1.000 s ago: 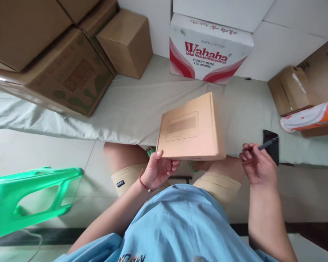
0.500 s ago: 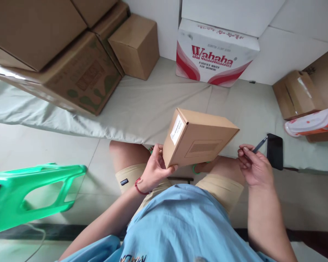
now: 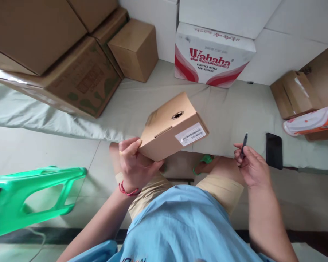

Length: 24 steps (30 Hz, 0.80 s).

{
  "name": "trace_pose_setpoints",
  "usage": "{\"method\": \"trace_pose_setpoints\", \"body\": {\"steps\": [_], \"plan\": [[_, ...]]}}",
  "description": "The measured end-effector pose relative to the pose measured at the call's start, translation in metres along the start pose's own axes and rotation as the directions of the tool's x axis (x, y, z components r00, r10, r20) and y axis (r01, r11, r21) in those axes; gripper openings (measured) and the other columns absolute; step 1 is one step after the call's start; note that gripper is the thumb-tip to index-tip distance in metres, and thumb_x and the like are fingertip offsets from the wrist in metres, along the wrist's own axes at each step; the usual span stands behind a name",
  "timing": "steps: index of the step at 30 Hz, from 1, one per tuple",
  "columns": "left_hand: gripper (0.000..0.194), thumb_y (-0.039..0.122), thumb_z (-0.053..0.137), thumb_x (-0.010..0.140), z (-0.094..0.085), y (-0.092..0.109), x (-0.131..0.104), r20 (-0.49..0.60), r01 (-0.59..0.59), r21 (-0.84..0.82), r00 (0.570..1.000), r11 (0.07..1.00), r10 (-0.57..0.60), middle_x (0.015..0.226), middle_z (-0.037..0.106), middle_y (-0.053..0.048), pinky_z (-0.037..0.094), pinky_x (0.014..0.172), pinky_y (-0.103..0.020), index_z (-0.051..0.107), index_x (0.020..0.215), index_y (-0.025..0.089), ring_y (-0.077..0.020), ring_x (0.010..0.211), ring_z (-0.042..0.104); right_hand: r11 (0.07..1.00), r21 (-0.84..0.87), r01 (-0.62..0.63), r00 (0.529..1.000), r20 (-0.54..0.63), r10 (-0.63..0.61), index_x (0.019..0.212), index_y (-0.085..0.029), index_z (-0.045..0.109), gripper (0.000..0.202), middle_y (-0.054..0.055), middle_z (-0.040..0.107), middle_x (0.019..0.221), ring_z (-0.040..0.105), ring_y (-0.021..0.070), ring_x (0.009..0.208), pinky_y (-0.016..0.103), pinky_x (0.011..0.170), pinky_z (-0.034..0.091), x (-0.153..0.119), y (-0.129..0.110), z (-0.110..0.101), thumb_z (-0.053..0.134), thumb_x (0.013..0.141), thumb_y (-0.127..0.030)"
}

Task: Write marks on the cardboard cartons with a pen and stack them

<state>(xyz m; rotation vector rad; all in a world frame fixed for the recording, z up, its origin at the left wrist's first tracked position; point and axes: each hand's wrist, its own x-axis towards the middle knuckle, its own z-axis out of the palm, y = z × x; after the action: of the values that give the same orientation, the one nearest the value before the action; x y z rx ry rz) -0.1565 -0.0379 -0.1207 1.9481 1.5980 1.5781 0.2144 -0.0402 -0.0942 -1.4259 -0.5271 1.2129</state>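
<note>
My left hand (image 3: 135, 163) grips a brown cardboard box (image 3: 164, 140) by its near left end. The box is tilted in the air above my knees and the edge of the cloth-covered surface. A white barcode label (image 3: 190, 134) sits on the side facing me, beside a slot, and a dark round mark (image 3: 178, 115) shows on the face above. Off to the right, my right hand (image 3: 253, 163) is closed around a dark pen (image 3: 244, 143), its tip pointing up and away from me. Just beyond that hand lies a black phone (image 3: 274, 150), not touched.
A pale cloth (image 3: 221, 109) covers the low surface ahead. Large cartons (image 3: 79, 80) and a smaller carton (image 3: 142, 51) stand at left, a Wahaba-style white-red water carton (image 3: 213, 58) at the back. At right are a carton (image 3: 296, 94) and an orange-white packet (image 3: 314, 120). A green stool (image 3: 49, 174) stands on the floor.
My left hand has turned the box, so its labelled side now faces me and the right, and has shifted left with it. My right hand has swung the pen more upright.
</note>
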Motion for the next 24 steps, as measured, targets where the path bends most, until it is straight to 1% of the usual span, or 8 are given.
{"method": "trace_pose_setpoints", "body": {"steps": [4, 8, 10, 12, 14, 16, 20, 24], "plan": [[0.079, 0.035, 0.099, 0.068, 0.008, 0.004, -0.007, -0.091, -0.264, 0.24, 0.952, 0.934, 0.293, 0.117, 0.055, -0.009, 0.054, 0.086, -0.044, 0.057, 0.134, 0.028, -0.0282, 0.101, 0.059, 1.0, 0.006, -0.001, 1.0, -0.03, 0.001, 0.134, -0.032, 0.078, 0.074, 0.0, 0.072, 0.07, 0.052, 0.0084, 0.053, 0.016, 0.047, 0.04, 0.001, 0.003, -0.003, 0.101, 0.063, -0.039], [0.064, 0.043, 0.098, 0.074, 0.028, 0.011, -0.034, -0.098, -0.287, 0.169, 0.947, 0.943, 0.306, 0.106, 0.058, -0.008, 0.053, 0.098, -0.053, 0.062, 0.126, 0.034, -0.0329, 0.105, 0.061, 0.998, 0.032, 0.057, 0.996, -0.069, -0.055, 0.11, -0.021, 0.084, 0.042, 0.002, 0.071, 0.067, 0.053, 0.0085, 0.052, 0.018, 0.047, 0.043, 0.004, 0.004, -0.004, 0.091, 0.069, -0.029], [0.052, 0.046, 0.096, 0.076, 0.041, 0.016, -0.044, 0.017, -0.228, 0.079, 0.974, 0.971, 0.227, 0.103, 0.062, -0.008, 0.049, 0.108, -0.061, 0.067, 0.118, 0.035, -0.0367, 0.113, 0.064, 0.986, 0.118, 0.116, 0.991, -0.076, -0.107, 0.102, -0.017, 0.084, 0.034, 0.006, 0.074, 0.072, 0.062, 0.0113, 0.058, 0.021, 0.052, 0.052, 0.004, 0.001, -0.005, 0.084, 0.071, -0.032], [0.036, 0.042, 0.088, 0.085, 0.054, 0.026, -0.045, 0.233, -0.132, -0.015, 0.964, 0.991, 0.132, 0.106, 0.068, -0.008, 0.044, 0.117, -0.065, 0.07, 0.115, 0.034, -0.0388, 0.122, 0.068, 0.953, 0.236, 0.189, 0.982, -0.076, -0.175, 0.109, -0.014, 0.083, 0.045, 0.011, 0.079, 0.089, 0.074, 0.0168, 0.078, 0.027, 0.069, 0.065, 0.002, -0.005, -0.007, 0.077, 0.071, -0.037], [0.023, 0.029, 0.073, 0.098, 0.069, 0.04, -0.04, 0.417, -0.078, -0.076, 0.903, 0.994, 0.102, 0.12, 0.073, -0.011, 0.042, 0.12, -0.064, 0.072, 0.121, 0.033, -0.038, 0.133, 0.068, 0.928, 0.29, 0.232, 0.973, -0.054, -0.226, 0.117, -0.013, 0.081, 0.055, 0.014, 0.082, 0.109, 0.079, 0.0209, 0.102, 0.031, 0.091, 0.068, 0.0, -0.01, -0.009, 0.075, 0.068, -0.035], [0.034, 0.017, 0.057, 0.105, 0.084, 0.057, -0.031, 0.526, -0.119, -0.091, 0.837, 0.989, 0.149, 0.138, 0.073, -0.014, 0.046, 0.119, -0.059, 0.071, 0.133, 0.032, -0.0354, 0.14, 0.067, 0.933, 0.262, 0.246, 0.969, -0.029, -0.247, 0.118, -0.015, 0.08, 0.054, 0.014, 0.082, 0.115, 0.079, 0.0215, 0.11, 0.032, 0.096, 0.068, -0.001, -0.011, -0.01, 0.078, 0.065, -0.027], [0.049, 0.01, 0.049, 0.107, 0.114, 0.082, -0.021, 0.595, -0.338, -0.011, 0.755, 0.941, 0.278, 0.158, 0.064, -0.017, 0.047, 0.117, -0.053, 0.061, 0.151, 0.027, -0.0329, 0.147, 0.061, 0.96, 0.16, 0.23, 0.973, -0.065, -0.222, 0.1, -0.019, 0.081, 0.035, 0.006, 0.08, 0.083, 0.076, 0.0162, 0.073, 0.027, 0.067, 0.066, 0.002, -0.007, -0.007, 0.092, 0.068, -0.025], [0.041, 0.011, 0.049, 0.108, 0.139, 0.086, -0.019, 0.571, -0.51, 0.097, 0.732, 0.855, 0.372, 0.156, 0.065, -0.019, 0.047, 0.114, -0.053, 0.064, 0.145, 0.017, -0.032, 0.147, 0.06, 0.972, 0.122, 0.203, 0.978, -0.076, -0.195, 0.092, -0.019, 0.082, 0.036, -0.002, 0.066, 0.059, 0.052, 0.0067, 0.049, 0.017, 0.045, 0.043, 0.001, -0.003, 0.005, 0.1, 0.066, -0.037]]}}
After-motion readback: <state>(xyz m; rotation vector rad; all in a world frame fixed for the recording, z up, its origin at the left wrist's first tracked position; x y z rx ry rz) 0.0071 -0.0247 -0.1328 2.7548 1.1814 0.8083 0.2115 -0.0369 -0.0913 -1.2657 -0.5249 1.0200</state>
